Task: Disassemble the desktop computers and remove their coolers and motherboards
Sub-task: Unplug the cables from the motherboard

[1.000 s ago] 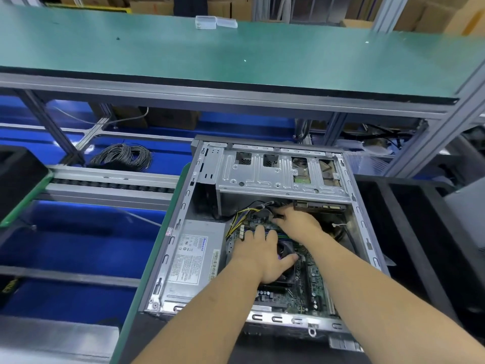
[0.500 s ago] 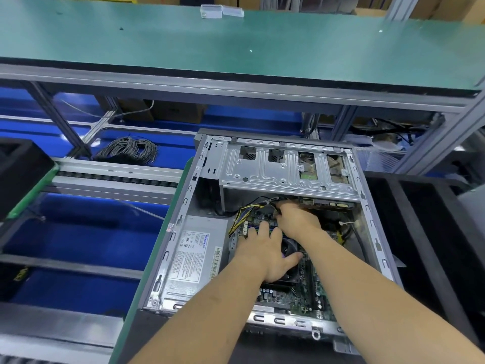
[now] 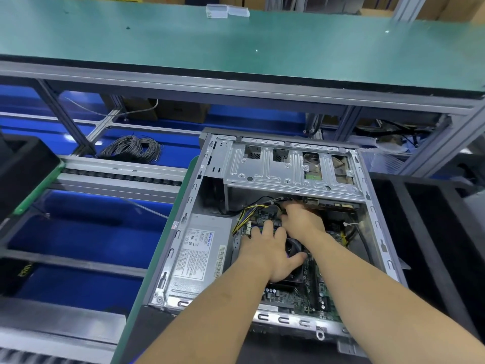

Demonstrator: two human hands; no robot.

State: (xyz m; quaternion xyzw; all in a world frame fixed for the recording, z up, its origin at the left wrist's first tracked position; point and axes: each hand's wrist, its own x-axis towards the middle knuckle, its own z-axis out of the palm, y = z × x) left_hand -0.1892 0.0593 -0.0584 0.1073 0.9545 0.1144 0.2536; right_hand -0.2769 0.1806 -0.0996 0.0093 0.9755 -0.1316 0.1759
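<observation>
My left hand (image 3: 273,254) lies flat on the cooler fan (image 3: 295,249), fingers straight; right hand (image 3: 301,219) reaches under the drive bay, grip hidden, can't tell. Board (image 3: 312,287) sits inside the case (image 3: 378,232). I'd brace, wiggle plug straight out, no yanking

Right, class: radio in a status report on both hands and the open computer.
Left hand flat on cooler fan. Right hand at cables, grip hidden. Motherboard still in case. Drive cage overhangs.

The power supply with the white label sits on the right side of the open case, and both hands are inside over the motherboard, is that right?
Not quite. The head view shows the power supply on the left side of the open case. Both the left hand and right hand are inside over the motherboard.
</observation>
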